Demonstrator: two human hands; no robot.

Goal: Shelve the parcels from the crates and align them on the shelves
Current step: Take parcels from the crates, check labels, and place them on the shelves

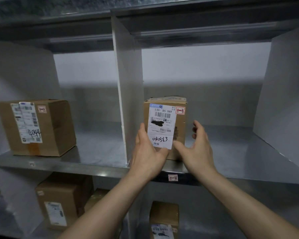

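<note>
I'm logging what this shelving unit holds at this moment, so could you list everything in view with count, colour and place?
Parcel marked 1-3: one, brown cardboard with a white shipping label, upper shelf, right bay, next to the divider.
Parcel marked 1-2: one, brown cardboard with white labels, upper shelf, left bay.
Lower parcels: three partly visible, brown cardboard; two in the left bay, one in the right bay.
Divider: one, white, upright between the upper bays.
Shelf: grey metal, with a red-and-white 1-3 tag on its front edge.
Left hand: against the 1-3 parcel's left front edge.
Right hand: fingers spread beside the parcel's right side, thumb at its lower front.
</note>
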